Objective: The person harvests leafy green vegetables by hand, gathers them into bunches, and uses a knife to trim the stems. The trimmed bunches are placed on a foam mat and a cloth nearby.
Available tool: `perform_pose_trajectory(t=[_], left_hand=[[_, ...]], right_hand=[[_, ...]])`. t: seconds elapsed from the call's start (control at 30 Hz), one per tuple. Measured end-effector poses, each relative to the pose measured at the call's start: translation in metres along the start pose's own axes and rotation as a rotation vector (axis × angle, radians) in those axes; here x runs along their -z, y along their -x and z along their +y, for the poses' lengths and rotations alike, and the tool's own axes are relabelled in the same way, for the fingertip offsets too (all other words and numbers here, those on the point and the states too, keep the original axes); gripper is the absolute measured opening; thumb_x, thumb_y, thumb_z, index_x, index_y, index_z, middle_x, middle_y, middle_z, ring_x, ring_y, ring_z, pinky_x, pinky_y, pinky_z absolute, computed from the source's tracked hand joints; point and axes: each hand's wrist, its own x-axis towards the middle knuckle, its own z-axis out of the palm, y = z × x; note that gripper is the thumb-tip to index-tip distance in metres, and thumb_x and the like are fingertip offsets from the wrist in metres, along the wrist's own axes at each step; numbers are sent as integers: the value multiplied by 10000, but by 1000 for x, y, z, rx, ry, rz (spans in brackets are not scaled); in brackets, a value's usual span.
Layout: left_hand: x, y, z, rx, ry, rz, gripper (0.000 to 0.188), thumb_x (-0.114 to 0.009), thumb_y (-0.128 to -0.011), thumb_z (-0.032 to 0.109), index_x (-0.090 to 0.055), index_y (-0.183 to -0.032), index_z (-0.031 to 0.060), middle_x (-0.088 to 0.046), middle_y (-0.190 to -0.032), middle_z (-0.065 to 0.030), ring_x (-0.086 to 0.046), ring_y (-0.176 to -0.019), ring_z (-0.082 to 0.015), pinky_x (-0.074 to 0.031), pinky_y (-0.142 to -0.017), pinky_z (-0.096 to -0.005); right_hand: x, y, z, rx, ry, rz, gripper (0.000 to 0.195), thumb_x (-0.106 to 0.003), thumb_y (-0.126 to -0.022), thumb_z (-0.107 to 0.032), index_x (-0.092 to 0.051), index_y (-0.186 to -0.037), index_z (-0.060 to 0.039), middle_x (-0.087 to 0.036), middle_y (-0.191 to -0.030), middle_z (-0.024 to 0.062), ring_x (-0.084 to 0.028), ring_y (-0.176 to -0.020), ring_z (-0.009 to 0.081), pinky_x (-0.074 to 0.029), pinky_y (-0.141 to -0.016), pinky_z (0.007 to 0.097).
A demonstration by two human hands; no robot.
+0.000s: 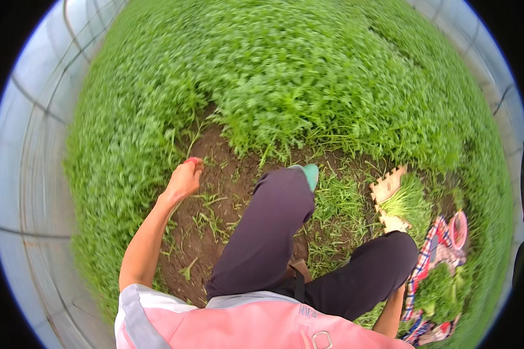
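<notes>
My left hand point(187, 176) is stretched out to the left over bare soil, at the edge of the uncut leafy greens point(157, 118). Its fingers are curled and something small and red point(194, 160) shows at them; whether it is held or worn is unclear. A thin green stem point(194, 141) rises just beyond the fingers. My right hand is out of view, hidden behind my right knee; only the forearm shows. Beyond that knee a bundle of cut greens point(404, 200) lies on a beige foam mat point(386, 187) with a toothed edge.
Loose leaves and stems point(338, 196) litter the soil point(227, 174) around my green shoe point(311, 176). At the right lie a plaid cloth point(423, 257), more greens point(439, 290) and a pink round container point(458, 230). Plastic-film walls point(39, 174) stand on both sides.
</notes>
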Motion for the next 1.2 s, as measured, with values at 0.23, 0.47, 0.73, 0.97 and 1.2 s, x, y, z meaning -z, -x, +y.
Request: perform_pose_trajectory(t=[0.23, 0.47, 0.73, 0.97, 1.2], left_hand=[[11, 137, -64, 303, -186, -220, 255, -634, -882, 187, -657, -1022, -26, -678, -940, -261, -649, -932, -418, -510, -829, -468], [-6, 124, -67, 431, 226, -38, 307, -652, -856, 214, -667, -1022, -44, -710, -941, -226, -696, -903, -299, -533, -843, -397], [-51, 95, -125, 553, 233, 355, 248, -655, -845, 241, -632, -857, -6, -652, -762, -191, -664, -750, -297, -499, -678, -442], [47, 9, -76, 210, 448, 542, 591, -529, -952, 200, -347, -1458, -44, -344, -1518, -241, -268, -1450, -337, -197, -1189, -405], [-41, -32, -130, 162, 399, 275, 527, -287, -1019, 313, -426, -1430, 14, -407, -1508, -142, -241, -1464, -290, -63, -1197, -515]], right_hand=[[105, -27, -155, 430, -162, 144, 458, -647, -883, -282, -359, -654, -10, -371, -554, 80, -300, -530, 180, -292, -506, 402], [177, -26, -345, 717, -374, 110, 542, -571, -983, -345, -454, -562, -23, -358, -465, 15, -285, -465, 115, -242, -459, 359], [53, 104, -514, 1420, 95, -171, 125, -493, -889, -114, -603, -870, -58, -651, -714, 145, -653, -632, 352, -528, -647, 432], [-50, 159, -690, 656, -759, -1207, 555, -374, -1026, -450, -548, -1276, 14, -663, -1030, 166, -617, -1016, 249, -446, -898, 412], [-103, 262, -717, 376, -961, -1847, 696, -288, -1029, -541, -247, -1504, -34, -308, -1537, 164, -330, -1411, 280, -283, -1161, 448]])
